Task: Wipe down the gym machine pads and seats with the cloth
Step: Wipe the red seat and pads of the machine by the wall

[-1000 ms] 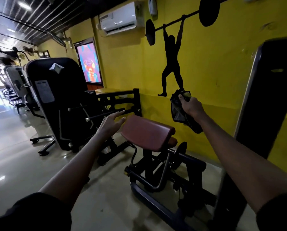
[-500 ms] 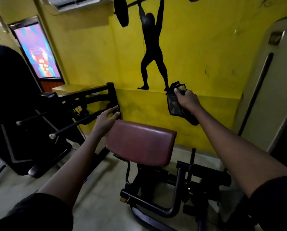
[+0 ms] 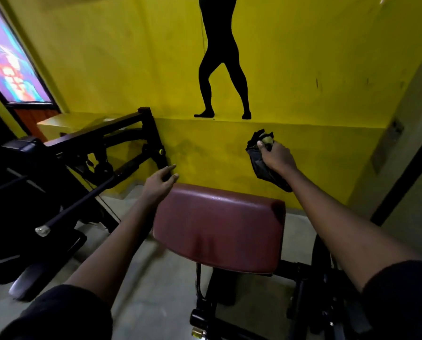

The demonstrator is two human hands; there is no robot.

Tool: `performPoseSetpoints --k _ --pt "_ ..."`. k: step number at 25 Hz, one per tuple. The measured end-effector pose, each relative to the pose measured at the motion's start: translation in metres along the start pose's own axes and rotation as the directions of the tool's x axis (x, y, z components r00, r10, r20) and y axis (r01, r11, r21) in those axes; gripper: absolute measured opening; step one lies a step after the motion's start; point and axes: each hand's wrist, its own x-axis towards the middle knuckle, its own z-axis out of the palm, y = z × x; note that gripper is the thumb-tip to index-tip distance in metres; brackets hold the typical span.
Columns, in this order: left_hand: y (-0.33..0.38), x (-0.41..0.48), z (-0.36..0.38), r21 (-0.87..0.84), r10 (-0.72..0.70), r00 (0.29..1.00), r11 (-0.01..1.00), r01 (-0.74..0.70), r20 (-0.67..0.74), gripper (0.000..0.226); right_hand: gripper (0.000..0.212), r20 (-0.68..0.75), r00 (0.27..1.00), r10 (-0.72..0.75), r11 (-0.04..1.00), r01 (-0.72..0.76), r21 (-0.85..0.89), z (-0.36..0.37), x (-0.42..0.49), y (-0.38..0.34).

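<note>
Bottom corners of frame: dark sleeves, both bare forearms reaching fwd & up. Lower centre is the black steel frame (image 3: 205,315) of the machine, its post carrying the maroon pad (image 3: 217,229), which fills the centre and tilts w/ its far edge higher; sheen on the vinyl, darker patch at its upper-right corner.

Left hand (image 3: 159,181), just left of centre, is loosely open, fingers spread, holding nothing, poised at the pad's upper-left corner; can't tell if it's touching the edge or just shy of it. Right hand (image 3: 276,157), right of centre & above the pad, is closed round a bunched dark cloth (image 3: 263,168), a tail hanging below the fist and something pale yellow-green showing at the top of the bunch. Cloth is clear of the pad, in the air in front of the yellow wall (image 3: 303,69).

Step in hand, as I read it: bring cloth down onto the pad. To do it well: steady the pad w/ the left hand at that corner so it doesn't rock, shake the cloth flatter so more of it contacts, start at the far high edge & pull overlapping strokes twd the near edge, incl the rolled sides and that dark corner patch.

Left third: black rack (image 3: 102,148) & a bar (image 3: 82,204) poking twd the lower left; mind the elbow there. Far: black figure decal (image 3: 224,69) top centre, bright screen (image 3: 6,57) upper left
</note>
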Motion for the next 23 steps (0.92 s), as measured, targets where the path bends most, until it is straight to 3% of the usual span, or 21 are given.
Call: performPoseSetpoints --k 5,8,13,16,20,23 --pt "-0.063 0.074 0.040 -0.028 0.033 0.990 0.999 -0.029 0.138 0.047 0.056 -0.047 0.991 0.124 0.988 -0.127 -0.091 0.078 0.024 0.030" --pt "-0.097 0.106 0.060 -0.034 0.077 0.969 0.997 -0.071 0.234 0.048 0.061 -0.047 0.982 0.181 0.954 -0.187 -0.235 0.116 0.022 0.050" --pt "-0.171 0.150 0.093 0.114 0.106 0.918 0.980 -0.160 0.383 0.072 0.064 0.015 0.990 0.139 0.822 -0.107 -0.560 0.198 -0.019 0.088" --pt "-0.211 0.159 0.106 0.215 0.161 0.903 0.941 -0.262 0.398 0.076 0.072 -0.082 0.989 0.125 0.834 -0.149 -0.531 0.225 -0.037 0.091" --pt "-0.236 0.164 0.109 0.218 0.280 0.869 0.895 -0.390 0.407 0.061 0.071 -0.159 0.977 0.144 0.843 -0.205 -0.497 0.239 -0.044 0.086" --pt "-0.237 0.163 0.104 0.225 0.296 0.863 0.884 -0.410 0.411 0.061 0.077 -0.155 0.978 0.141 0.860 -0.199 -0.470 0.239 -0.041 0.088"
